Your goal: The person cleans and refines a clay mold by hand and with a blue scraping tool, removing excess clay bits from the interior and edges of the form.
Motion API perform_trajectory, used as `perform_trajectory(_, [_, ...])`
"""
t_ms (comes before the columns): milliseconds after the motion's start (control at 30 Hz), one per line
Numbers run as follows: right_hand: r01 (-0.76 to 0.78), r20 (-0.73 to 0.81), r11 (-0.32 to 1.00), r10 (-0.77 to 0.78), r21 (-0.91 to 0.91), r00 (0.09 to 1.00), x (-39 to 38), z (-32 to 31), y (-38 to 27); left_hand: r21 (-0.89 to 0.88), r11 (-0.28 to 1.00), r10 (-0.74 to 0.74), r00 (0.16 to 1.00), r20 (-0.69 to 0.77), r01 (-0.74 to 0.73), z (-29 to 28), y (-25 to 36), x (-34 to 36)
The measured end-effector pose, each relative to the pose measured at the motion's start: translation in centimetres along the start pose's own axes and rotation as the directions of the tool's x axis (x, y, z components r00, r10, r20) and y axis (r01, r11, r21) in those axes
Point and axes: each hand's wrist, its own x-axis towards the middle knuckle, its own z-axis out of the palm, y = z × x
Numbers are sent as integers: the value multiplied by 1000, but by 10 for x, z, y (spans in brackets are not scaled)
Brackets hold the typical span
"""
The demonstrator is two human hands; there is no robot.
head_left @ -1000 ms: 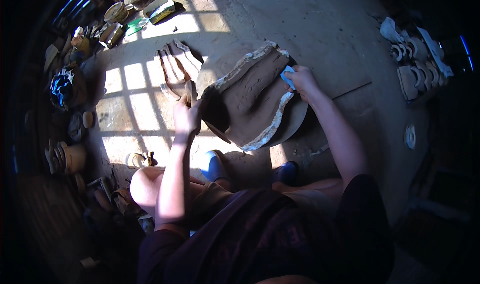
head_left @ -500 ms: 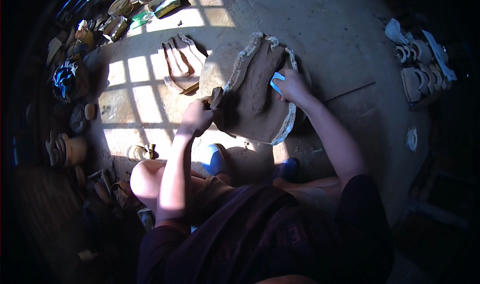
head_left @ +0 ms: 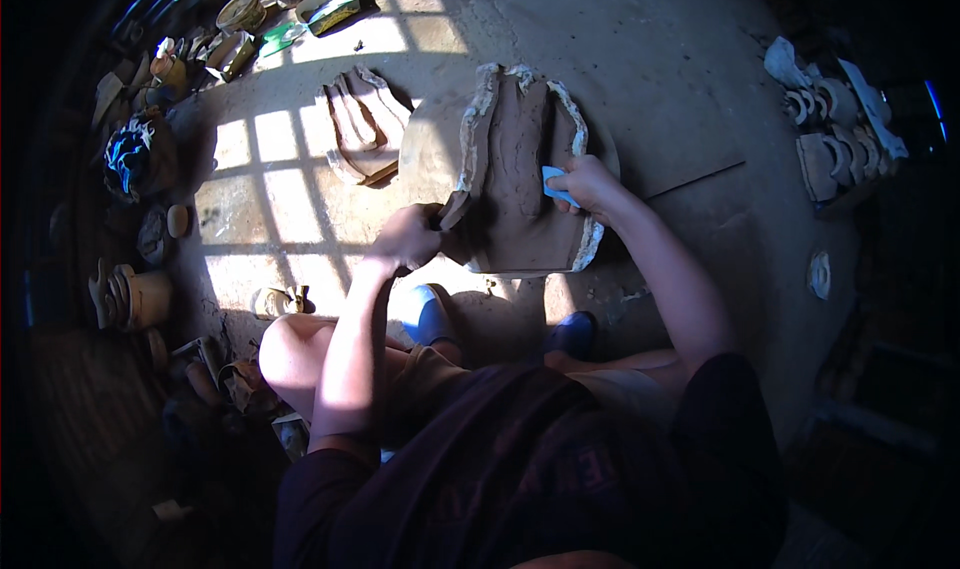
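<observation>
Head view: round board [head_left: 425,149] sits under the white-rimmed clay form [head_left: 512,179]. Form has just swung from slanting up-right to nearly straight, flat end toward us; we read that as putting its right inner wall in easier reach. Smaller ridged clay piece [head_left: 365,129] lies left of the form, apart from it. Our left hand [head_left: 408,237] is at the form's near-left corner; can't tell if the fingers clamp it. Our right hand [head_left: 588,186], over the form's right side, pinches a light-blue pad [head_left: 556,185].
</observation>
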Motion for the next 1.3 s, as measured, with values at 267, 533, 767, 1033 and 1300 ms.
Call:
perform_trajectory(267, [-11, -144, 966, -27, -259, 989, -53, -40, -18, 40, 999, -31, 997, 76, 28, 7, 11, -11])
perform_trajectory(533, [277, -246, 780, -477, -561, 844, 41, -12, -84, 48, 998, -57, 993, 100, 52, 18, 15, -3])
perform_trajectory(767, [242, -256, 701, -525, -670, 811, 78, 27, -97, 125, 990, 61, 998, 16, -62, 29, 15, -4])
perform_trajectory(1033, [502, -379, 819, -574, -280, 725, 30, 0, -97, -12, 999, -33, 996, 79, 34, 39, 0, 11])
perform_trajectory(1300, [693, -501, 521, -479, 498, 721, -136, -21, -116, -777, 629, 38, 999, 3, -22, 26, 24, -21])
